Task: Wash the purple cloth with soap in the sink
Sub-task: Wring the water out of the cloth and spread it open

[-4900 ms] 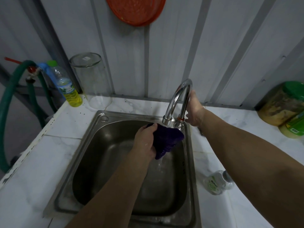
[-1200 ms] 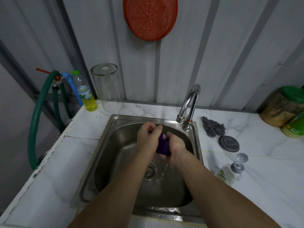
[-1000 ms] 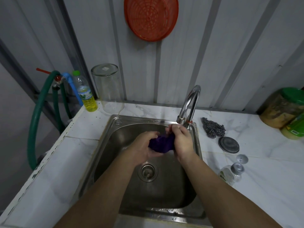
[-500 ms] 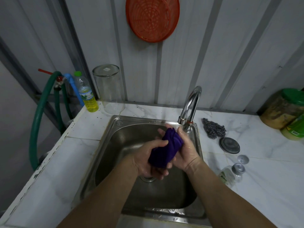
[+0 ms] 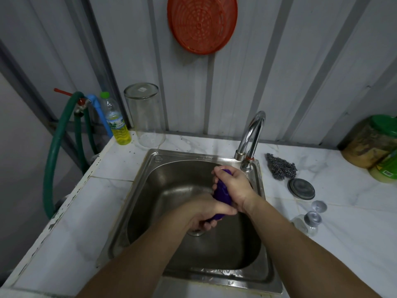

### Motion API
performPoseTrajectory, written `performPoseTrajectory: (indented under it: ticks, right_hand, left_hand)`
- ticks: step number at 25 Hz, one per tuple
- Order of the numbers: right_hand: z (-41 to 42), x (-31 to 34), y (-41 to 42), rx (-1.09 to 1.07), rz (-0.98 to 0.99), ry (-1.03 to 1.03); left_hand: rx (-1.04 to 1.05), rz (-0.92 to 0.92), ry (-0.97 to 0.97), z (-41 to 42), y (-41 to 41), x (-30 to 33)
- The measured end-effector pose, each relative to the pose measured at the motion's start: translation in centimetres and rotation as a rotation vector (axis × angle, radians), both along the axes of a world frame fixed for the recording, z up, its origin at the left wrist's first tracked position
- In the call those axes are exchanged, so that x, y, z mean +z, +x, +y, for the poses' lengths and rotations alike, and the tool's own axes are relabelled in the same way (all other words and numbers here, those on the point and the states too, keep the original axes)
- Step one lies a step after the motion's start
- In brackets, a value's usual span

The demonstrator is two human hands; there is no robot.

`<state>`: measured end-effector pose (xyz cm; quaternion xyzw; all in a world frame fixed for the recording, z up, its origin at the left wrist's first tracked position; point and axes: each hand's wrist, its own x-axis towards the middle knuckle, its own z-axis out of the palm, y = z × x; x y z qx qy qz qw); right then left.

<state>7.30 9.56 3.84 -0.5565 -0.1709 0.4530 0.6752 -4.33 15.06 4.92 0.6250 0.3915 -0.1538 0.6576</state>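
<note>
The purple cloth (image 5: 222, 191) is rolled into a tight twisted bundle over the steel sink (image 5: 150, 181). My right hand (image 5: 235, 186) grips its upper end, close to the base of the chrome tap (image 5: 251, 134). My left hand (image 5: 206, 214) grips its lower end above the drain (image 5: 196, 232). Most of the cloth is hidden inside both fists. No water runs from the tap. A bottle of yellow liquid soap (image 5: 117, 123) stands at the counter's back left corner.
An upturned clear glass jar (image 5: 145, 115) stands behind the sink. A steel scourer (image 5: 281, 166), a dark lid (image 5: 301, 188) and a small lying bottle (image 5: 307, 222) sit on the right counter. Green-lidded jars (image 5: 373, 143) are at far right. A green hose (image 5: 55, 151) hangs at left.
The tap was shut off and both hands took the cloth. It went from a loose wad to a twisted roll; my right hand has turned over its top and my left has dropped lower.
</note>
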Motion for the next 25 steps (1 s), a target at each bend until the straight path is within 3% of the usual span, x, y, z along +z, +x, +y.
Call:
performPoseTrajectory:
  ticks: [2,4,8,11,17,20,25]
  right_hand:
    - [0.5,-0.1,-0.4,-0.055,-0.101,-0.092]
    - [1.1,-0.4,-0.5,-0.136,-0.175,-0.174]
    - [1.6,-1.1,-0.6,-0.276,-0.306,-0.324]
    - [1.5,-1.6,-0.8,-0.334,-0.288,-0.382]
    - [1.5,-2.2,-0.8,-0.372,-0.260,-0.435]
    - [1.7,-1.9,-0.6,-0.366,-0.201,-0.396]
    - [0.5,-1.1,0.5,-0.219,-0.112,-0.233]
  left_hand:
    - [-0.026,0.071,0.304,-0.6,0.8,-0.4]
    - [-0.097,0.030,0.579,-1.0,1.3,-0.7]
    - [-0.228,0.013,0.936,-1.2,0.8,-1.1]
    - [-0.266,0.001,1.120,-1.7,0.1,-1.8]
    - [-0.258,-0.114,1.235,-2.0,0.2,-3.2]
    - [-0.252,-0.060,1.231,-1.5,0.2,-2.8]
    - [-0.103,-0.048,1.047,0.8,-0.3,-2.3]
